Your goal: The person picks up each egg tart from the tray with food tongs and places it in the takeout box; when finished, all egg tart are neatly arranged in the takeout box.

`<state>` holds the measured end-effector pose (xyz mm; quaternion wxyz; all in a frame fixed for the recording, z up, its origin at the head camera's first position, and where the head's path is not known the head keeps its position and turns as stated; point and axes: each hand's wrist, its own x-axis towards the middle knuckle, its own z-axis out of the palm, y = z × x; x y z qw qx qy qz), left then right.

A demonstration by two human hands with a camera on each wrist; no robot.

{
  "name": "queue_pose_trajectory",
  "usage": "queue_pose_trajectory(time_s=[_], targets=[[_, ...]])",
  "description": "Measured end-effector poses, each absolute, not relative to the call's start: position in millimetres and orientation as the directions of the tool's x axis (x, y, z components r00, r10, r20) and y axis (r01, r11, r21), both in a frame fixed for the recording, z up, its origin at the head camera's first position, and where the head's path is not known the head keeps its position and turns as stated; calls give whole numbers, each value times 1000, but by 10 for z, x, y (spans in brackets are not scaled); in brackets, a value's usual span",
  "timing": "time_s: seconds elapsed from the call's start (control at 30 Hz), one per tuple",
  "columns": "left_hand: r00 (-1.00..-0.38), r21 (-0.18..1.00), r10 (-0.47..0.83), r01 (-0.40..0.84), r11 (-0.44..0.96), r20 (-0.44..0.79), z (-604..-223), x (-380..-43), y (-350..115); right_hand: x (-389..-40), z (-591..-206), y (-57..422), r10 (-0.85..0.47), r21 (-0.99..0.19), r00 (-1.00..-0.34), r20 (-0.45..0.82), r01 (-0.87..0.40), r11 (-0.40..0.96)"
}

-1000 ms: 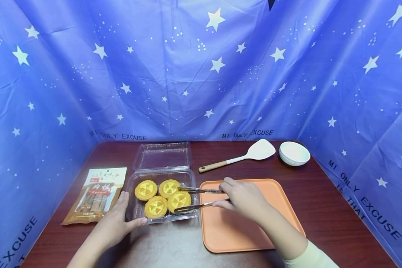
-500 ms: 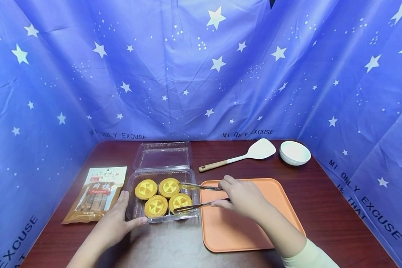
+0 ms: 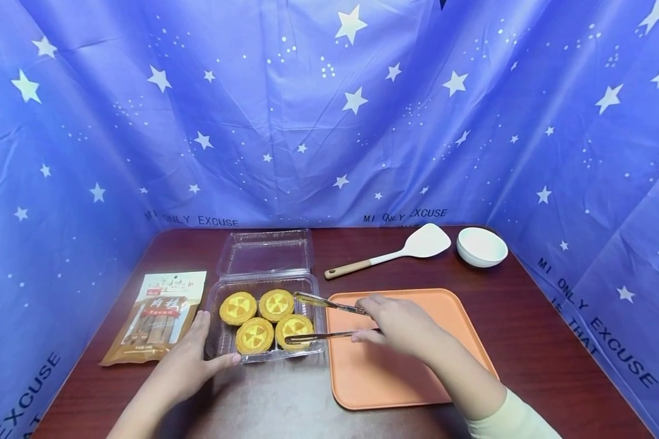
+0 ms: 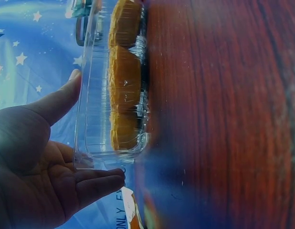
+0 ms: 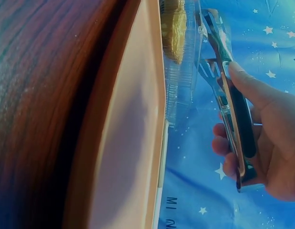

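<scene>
In the head view, several yellow egg tarts (image 3: 255, 336) sit in a clear plastic container (image 3: 230, 352) with its lid (image 3: 266, 253) folded back. My left hand (image 3: 189, 363) rests at its front-left corner, thumb at the front rim and outstretched fingers along the left side. From the right, my right hand (image 3: 401, 323) holds metal tongs (image 3: 329, 335), arms spread apart. One tip overlaps the front-right tart; the other is beside the back-right tart. In the right wrist view, thumb and curled fingers grip the tongs (image 5: 240, 119), whose ends are slotted.
An orange tray (image 3: 384, 384) lies right of the container, under my right hand. Behind it are a white spatula (image 3: 425, 242) with a wooden handle and stacked white bowls (image 3: 481, 247). A snack-style packet (image 3: 154, 317) lies left of my left hand. Star-printed cloth (image 3: 329, 122) surrounds the table.
The tongs have spread wider: their far arm has swung back, away from the front-right tart. My left hand stays at the container's corner.
</scene>
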<state>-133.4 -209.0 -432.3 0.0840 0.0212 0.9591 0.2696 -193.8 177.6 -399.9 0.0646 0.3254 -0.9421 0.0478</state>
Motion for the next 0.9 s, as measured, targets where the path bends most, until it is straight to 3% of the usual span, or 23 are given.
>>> queue_pose_trajectory(time_s=[0.23, 0.67, 0.9], targets=[[-986, 516, 88, 2, 856, -143, -4324, -1343, -2093, -1912, -4018, 1811, -621, -94, -777, 108, -629, 771], [-984, 510, 88, -4, 860, -157, -4311, -1361, -2086, -1873, -4013, 2206, -551, -141, -804, 224, -586, 798], [-981, 509, 83, -17, 861, -174, -4323, -1364, -2094, -1860, -3987, 2642, -396, -155, -893, 216, -432, 889]])
